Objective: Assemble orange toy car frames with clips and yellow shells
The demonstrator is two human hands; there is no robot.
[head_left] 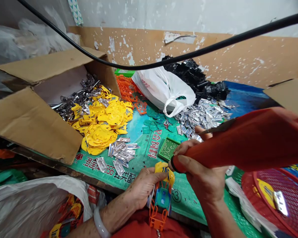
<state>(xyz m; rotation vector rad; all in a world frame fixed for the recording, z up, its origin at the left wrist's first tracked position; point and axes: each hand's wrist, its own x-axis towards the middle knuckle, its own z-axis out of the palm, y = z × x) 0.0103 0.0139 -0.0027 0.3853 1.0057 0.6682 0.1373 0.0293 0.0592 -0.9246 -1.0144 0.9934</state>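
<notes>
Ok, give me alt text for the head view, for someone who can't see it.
The left hand holds a yellow, orange and green assembly; the right hand grips a red tool, its tip at the assembly's yellow end. Beyond, yellow parts lie heaped at an open cardboard box's mouth, beside loose silvery pieces.

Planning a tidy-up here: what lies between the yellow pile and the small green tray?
In the head view, loose silver pieces beside the yellow pile, then red-lettered sheet up to the green tray.

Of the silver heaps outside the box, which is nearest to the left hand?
The small heap beside the yellow parts; the larger heap lies farther, beside the white bag.
</notes>
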